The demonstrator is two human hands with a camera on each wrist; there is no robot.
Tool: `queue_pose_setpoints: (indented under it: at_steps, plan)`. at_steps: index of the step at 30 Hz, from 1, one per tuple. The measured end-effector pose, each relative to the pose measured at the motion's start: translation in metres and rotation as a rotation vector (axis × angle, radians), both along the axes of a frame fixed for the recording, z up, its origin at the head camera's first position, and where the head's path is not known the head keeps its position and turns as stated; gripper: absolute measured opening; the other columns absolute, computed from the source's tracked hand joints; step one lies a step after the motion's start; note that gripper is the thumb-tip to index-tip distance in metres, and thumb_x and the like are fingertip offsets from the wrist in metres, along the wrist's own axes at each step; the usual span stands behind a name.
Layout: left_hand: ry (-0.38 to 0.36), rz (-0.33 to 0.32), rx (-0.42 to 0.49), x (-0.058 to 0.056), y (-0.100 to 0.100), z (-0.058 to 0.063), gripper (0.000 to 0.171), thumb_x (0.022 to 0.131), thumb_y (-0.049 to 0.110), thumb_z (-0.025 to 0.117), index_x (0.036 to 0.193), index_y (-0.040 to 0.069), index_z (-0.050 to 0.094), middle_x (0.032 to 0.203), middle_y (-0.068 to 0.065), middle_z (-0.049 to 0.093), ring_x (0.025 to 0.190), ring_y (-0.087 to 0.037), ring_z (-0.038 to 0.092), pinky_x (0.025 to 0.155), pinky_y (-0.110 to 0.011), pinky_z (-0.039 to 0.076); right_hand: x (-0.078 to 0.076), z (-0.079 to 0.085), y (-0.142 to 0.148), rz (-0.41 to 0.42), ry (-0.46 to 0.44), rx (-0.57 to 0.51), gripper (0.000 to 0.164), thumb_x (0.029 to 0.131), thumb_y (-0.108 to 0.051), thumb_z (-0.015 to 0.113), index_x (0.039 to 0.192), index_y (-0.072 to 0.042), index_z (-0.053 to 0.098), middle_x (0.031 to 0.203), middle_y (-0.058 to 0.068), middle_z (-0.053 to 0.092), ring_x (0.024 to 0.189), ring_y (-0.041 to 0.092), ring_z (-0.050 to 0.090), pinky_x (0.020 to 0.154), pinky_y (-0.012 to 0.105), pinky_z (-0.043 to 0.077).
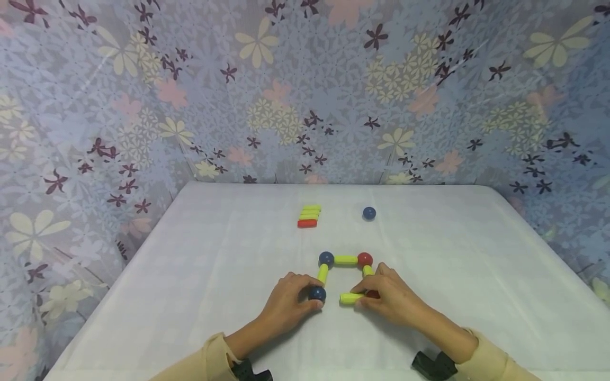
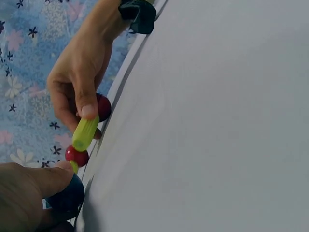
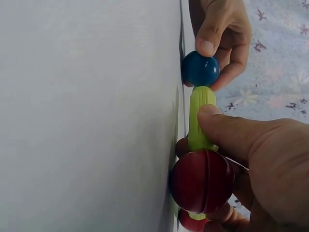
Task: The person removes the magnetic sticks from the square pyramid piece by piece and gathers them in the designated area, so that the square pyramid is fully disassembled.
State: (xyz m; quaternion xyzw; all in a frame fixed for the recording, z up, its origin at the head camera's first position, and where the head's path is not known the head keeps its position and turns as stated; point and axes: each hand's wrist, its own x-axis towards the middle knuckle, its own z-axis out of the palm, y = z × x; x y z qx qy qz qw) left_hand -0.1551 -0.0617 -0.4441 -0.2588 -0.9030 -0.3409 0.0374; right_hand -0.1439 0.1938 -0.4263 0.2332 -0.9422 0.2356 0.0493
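In the head view, my left hand (image 1: 290, 301) pinches a blue ball (image 1: 317, 294) between thumb and fingers. A yellow-green rod (image 1: 322, 274) runs from it to a second blue ball (image 1: 326, 259); another rod (image 1: 345, 260) joins that to a red ball (image 1: 365, 259). My right hand (image 1: 393, 297) pinches a yellow-green rod (image 3: 200, 116) beside another red ball (image 3: 203, 181), mostly covered by fingers in the head view. This rod's free end points at the held blue ball, with a gap between them. A side rod (image 1: 368, 270) is partly behind the right hand.
Further back on the white-covered table (image 1: 214, 238) lie several short rods: yellow-green rods (image 1: 310, 212) side by side with a red rod (image 1: 307, 224). A loose blue ball (image 1: 369, 213) sits to their right. A flowered cloth (image 1: 305, 95) hangs behind the table.
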Motion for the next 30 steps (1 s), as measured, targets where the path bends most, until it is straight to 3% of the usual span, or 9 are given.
queue_pose_setpoints:
  at_steps: [5, 9, 18, 24, 30]
  plan:
    - [0.007, -0.009, 0.009, -0.003, -0.011, -0.001, 0.035, 0.077, 0.029, 0.075, 0.111, 0.024, 0.067, 0.108, 0.009, 0.069, 0.097, -0.010, 0.054, 0.083, -0.028, 0.039, 0.002, 0.000, 0.006, 0.002, 0.005, 0.011, 0.018, 0.076, -0.031, 0.075, 0.093, -0.032, 0.073, 0.082, -0.025, 0.062, 0.073, 0.004, 0.030, 0.064, 0.022, 0.025]
    - [-0.009, -0.021, 0.013, -0.008, -0.021, 0.001, 0.035, 0.079, 0.023, 0.074, 0.113, 0.024, 0.066, 0.109, 0.008, 0.068, 0.101, -0.012, 0.052, 0.087, -0.032, 0.039, 0.005, 0.002, 0.012, -0.010, 0.015, 0.013, 0.019, 0.076, -0.030, 0.075, 0.094, -0.033, 0.073, 0.082, -0.025, 0.063, 0.075, 0.004, 0.030, 0.066, 0.023, 0.025]
    - [0.002, -0.013, 0.021, -0.028, -0.034, 0.007, 0.034, 0.081, 0.010, 0.068, 0.114, 0.019, 0.067, 0.108, 0.002, 0.068, 0.104, -0.015, 0.050, 0.088, -0.037, 0.038, 0.007, 0.003, 0.027, -0.029, 0.034, 0.090, 0.019, 0.075, -0.026, 0.077, 0.091, -0.035, 0.072, 0.089, -0.026, 0.066, 0.081, 0.004, 0.033, 0.071, 0.025, 0.026]
    - [0.002, 0.017, 0.037, -0.034, -0.034, 0.006, 0.034, 0.080, 0.016, 0.069, 0.114, 0.020, 0.067, 0.109, 0.001, 0.068, 0.103, -0.015, 0.049, 0.088, -0.036, 0.036, 0.007, 0.005, 0.032, -0.035, 0.025, 0.129, 0.021, 0.073, -0.026, 0.078, 0.091, -0.036, 0.071, 0.086, -0.026, 0.064, 0.083, 0.006, 0.033, 0.071, 0.026, 0.025]
    - [-0.007, 0.039, 0.043, -0.034, -0.028, 0.003, 0.035, 0.078, 0.023, 0.074, 0.112, 0.021, 0.066, 0.108, 0.002, 0.067, 0.098, -0.014, 0.048, 0.085, -0.035, 0.035, 0.009, 0.014, 0.020, -0.014, 0.057, 0.103, 0.028, 0.071, -0.033, 0.079, 0.098, -0.029, 0.071, 0.097, -0.021, 0.065, 0.085, 0.004, 0.034, 0.074, 0.026, 0.026]
